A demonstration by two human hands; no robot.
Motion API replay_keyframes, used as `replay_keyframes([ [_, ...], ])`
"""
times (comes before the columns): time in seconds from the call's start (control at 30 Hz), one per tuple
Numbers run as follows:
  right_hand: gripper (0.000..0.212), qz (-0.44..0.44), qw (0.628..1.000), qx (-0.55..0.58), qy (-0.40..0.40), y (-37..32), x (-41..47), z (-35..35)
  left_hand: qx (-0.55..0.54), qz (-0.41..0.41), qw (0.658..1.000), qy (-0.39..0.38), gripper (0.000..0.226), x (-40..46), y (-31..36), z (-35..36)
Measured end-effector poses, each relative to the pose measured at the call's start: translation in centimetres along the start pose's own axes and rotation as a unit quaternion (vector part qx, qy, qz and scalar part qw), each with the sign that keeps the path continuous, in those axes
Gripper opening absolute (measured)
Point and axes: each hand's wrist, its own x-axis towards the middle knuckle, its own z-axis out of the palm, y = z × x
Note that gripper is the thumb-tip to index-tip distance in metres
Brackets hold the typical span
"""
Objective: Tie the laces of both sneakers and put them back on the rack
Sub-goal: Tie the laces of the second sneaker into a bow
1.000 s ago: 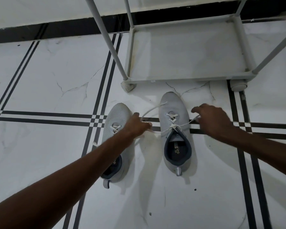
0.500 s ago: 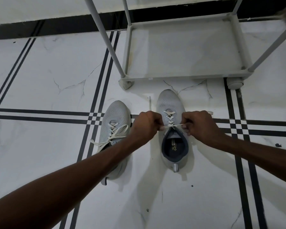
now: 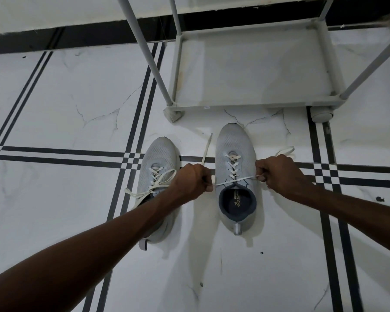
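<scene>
Fists closed: my left hand (image 3: 192, 181) and right hand (image 3: 277, 172) pull the white lace (image 3: 234, 180) taut across the right sneaker (image 3: 235, 158), forearms extended.

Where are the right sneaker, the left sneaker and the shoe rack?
right sneaker (image 3: 234, 143), head view, on its toe mesh.
left sneaker (image 3: 159, 153), head view, on its toe mesh.
shoe rack (image 3: 252, 106), head view, on the bottom shelf's front rail.
</scene>
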Motion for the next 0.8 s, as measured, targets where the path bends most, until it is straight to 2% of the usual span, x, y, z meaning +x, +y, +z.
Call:
replay_keyframes([
  [0.1,0.025,0.011,0.999,0.000,-0.050,0.7,-0.1,-1.3,-0.085,-0.011,0.996,-0.036,0.007,-0.2,-1.4,-1.6],
  [0.23,0.020,0.037,0.993,0.044,-0.104,0.8,-1.1,-3.5,-0.207,0.000,0.974,-0.095,0.005,-1.3,-2.6,-3.7],
  [0.33,0.016,0.050,0.986,0.089,-0.133,-0.1,-1.6,-4.4,-0.288,-0.020,0.945,-0.153,0.008,-2.1,-2.9,-4.8],
  [0.4,0.014,0.039,0.983,0.102,-0.149,-0.9,-1.7,-5.1,-0.363,-0.038,0.913,-0.181,0.009,-2.4,-3.3,-5.3],
  [0.5,0.012,0.009,0.978,0.156,-0.142,-2.1,-1.8,-6.3,-0.464,-0.028,0.866,-0.185,0.011,-2.1,-2.8,-5.7],
  [0.6,0.004,0.021,0.937,0.324,-0.129,-3.5,-2.0,-6.0,-0.501,0.021,0.841,-0.206,0.020,-1.0,-0.6,-5.4],
  [0.7,0.017,0.056,0.894,0.421,-0.144,-4.4,-1.7,-4.3,-0.505,0.019,0.843,-0.185,0.011,0.4,1.5,-3.9],
  [0.8,0.013,0.098,0.875,0.462,-0.107,-5.1,-1.1,-3.2,-0.513,-0.034,0.852,-0.101,0.007,1.4,2.6,-2.9],
])
